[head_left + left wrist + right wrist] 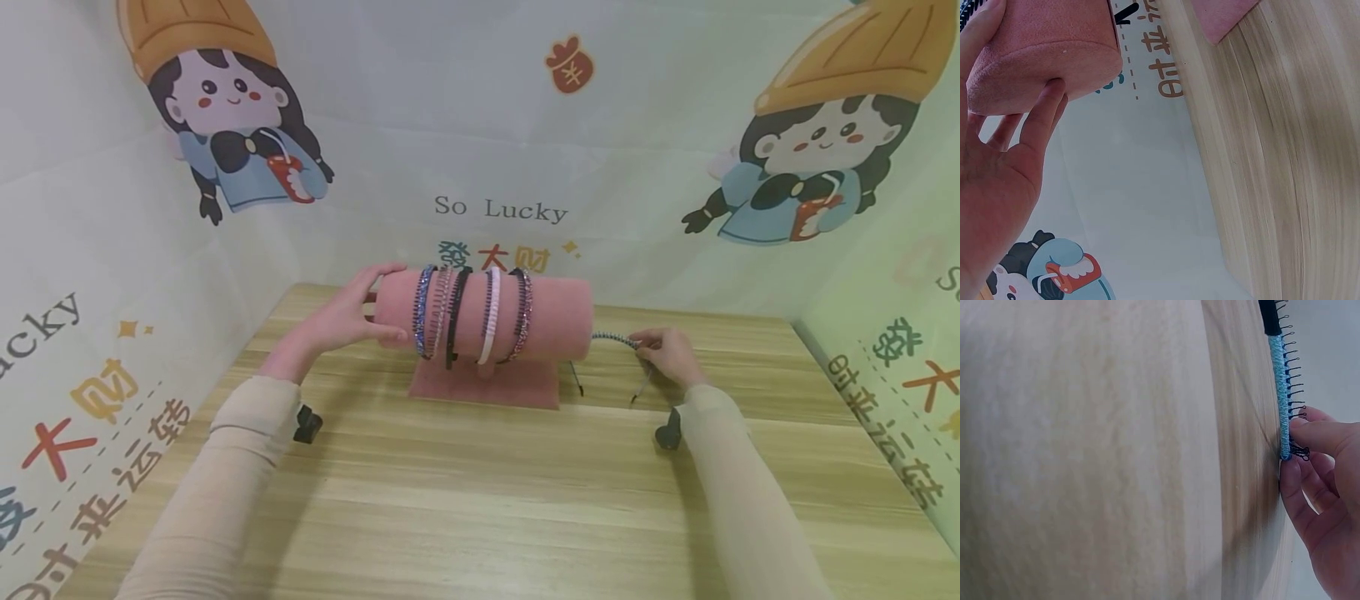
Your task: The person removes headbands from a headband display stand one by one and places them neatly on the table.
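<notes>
A pink padded roll (564,312) lies sideways on its pink base (517,390). My left hand (341,312) grips the roll's left end, thumb on the front and fingers over the top and against the end face. Off the roll's right end, my right hand (671,354) pinches a light blue toothed headband (1280,394) at one spot, fingertips around its band. Around the roll sit several headbands: a blue glittery one (422,310), a pinkish one (439,312), a black one (453,321), a white one (491,317) and a dark sparkly one (524,312).
The stand is toward the back of a wood-grain table (480,500). A pale printed cloth (420,125) rises behind the table and along both sides. Small black devices (307,423) hang by both wrists.
</notes>
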`<state>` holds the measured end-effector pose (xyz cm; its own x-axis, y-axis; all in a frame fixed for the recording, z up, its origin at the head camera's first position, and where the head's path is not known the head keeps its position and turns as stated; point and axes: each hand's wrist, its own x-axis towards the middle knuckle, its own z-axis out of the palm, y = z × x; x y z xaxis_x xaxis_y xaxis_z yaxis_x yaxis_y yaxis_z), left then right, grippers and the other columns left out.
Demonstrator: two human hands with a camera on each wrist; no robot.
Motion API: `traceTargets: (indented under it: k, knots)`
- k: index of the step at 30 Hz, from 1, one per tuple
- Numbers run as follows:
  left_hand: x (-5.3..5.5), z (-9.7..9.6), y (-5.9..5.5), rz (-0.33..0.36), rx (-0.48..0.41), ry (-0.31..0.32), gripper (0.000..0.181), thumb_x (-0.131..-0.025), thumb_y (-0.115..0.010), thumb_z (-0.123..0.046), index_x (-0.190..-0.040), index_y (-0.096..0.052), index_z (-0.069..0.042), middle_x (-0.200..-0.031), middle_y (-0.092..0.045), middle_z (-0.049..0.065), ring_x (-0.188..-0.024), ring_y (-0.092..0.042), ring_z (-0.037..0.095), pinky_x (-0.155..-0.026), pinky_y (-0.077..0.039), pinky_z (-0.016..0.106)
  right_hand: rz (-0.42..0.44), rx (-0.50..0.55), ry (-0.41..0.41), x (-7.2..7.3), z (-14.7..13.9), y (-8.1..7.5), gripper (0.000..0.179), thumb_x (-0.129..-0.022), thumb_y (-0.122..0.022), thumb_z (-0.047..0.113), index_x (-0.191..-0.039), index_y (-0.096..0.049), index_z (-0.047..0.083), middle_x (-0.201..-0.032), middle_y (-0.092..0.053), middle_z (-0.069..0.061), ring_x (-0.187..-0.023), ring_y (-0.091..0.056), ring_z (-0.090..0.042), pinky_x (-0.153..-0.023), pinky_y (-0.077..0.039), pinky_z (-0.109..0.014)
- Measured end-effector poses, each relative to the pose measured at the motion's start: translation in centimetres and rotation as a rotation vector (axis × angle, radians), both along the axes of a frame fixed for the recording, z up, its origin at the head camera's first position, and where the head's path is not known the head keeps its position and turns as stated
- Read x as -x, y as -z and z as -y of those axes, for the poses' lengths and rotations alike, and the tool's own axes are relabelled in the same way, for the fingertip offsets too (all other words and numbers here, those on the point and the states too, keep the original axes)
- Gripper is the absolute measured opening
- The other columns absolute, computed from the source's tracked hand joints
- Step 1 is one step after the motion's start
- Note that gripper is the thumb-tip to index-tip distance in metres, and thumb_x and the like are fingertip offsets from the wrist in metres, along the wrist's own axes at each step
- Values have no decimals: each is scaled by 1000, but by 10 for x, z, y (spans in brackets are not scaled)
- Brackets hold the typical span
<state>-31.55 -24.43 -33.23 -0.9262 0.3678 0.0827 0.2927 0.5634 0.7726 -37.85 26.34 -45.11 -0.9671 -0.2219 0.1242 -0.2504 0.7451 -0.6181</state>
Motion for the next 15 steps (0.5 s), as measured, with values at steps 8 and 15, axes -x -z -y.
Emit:
traceTargets:
  k: [8, 15]
  knots:
    - [5, 3, 4, -8, 6, 7, 100, -78, -85, -25, -156, -21, -27, -162, -21, 8, -143, -35, 40, -104, -51, 52, 32, 26, 0, -2, -3, 0, 39, -95, -64, 10, -131, -59, -4, -115, -67, -28, -105, -64, -42, -90, -55, -52]
    - [4, 2, 4, -4, -5, 5, 100, -78, -85, -22, -155, -22, -26, -162, -20, 8, -144, -34, 41, -103, -52, 53, 81, 49, -8, -4, -9, -3, 54, -94, -67, 19, -141, -50, -1, -136, -57, -27, -115, -60, -42, -89, -58, -45]
